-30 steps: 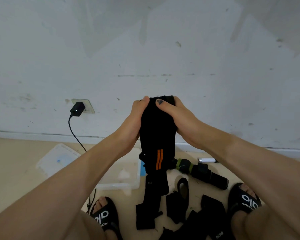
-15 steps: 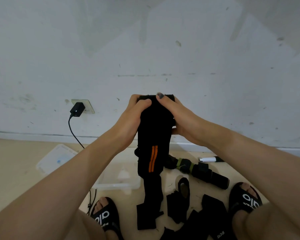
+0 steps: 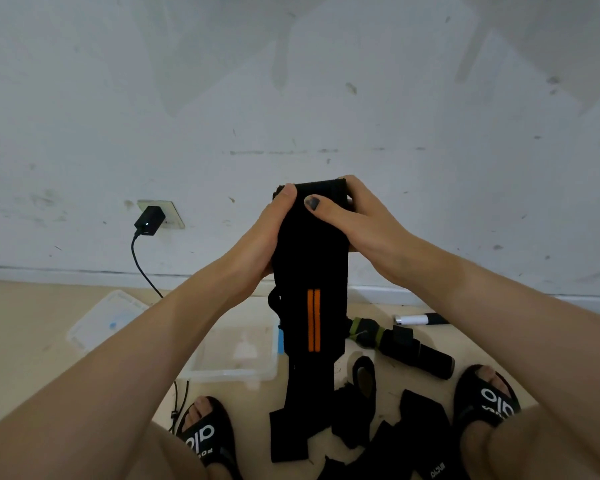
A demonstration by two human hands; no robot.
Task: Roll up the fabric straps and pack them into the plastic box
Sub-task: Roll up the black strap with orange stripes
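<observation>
Nearest, loose black straps [image 3: 406, 431] lie on the floor between the sandalled feet. Above them hangs the orange-striped black strap [image 3: 312, 292], its top end gripped by the left hand [image 3: 257, 237] and right hand [image 3: 357, 220], thumbs pressed on its front. Behind it, the clear plastic box [image 3: 232, 362] sits on the floor near the wall.

Two hands are raised: the left hand [image 3: 264, 233] and the right hand [image 3: 354, 220], and between them they hold one black strap with two orange stripes [image 3: 312, 271]. Below the hands lies one clear plastic box [image 3: 232, 372], and left of it one clear lid [image 3: 104, 320]. Below the right hand lie one rolled strap [image 3: 416, 351] and one white tube [image 3: 413, 319]. The loose black straps [image 3: 361, 410] on the floor overlap, so their number I cannot tell. Two black slippers [image 3: 205, 441] are visible. Left of the hands is one black charger [image 3: 149, 220].
</observation>
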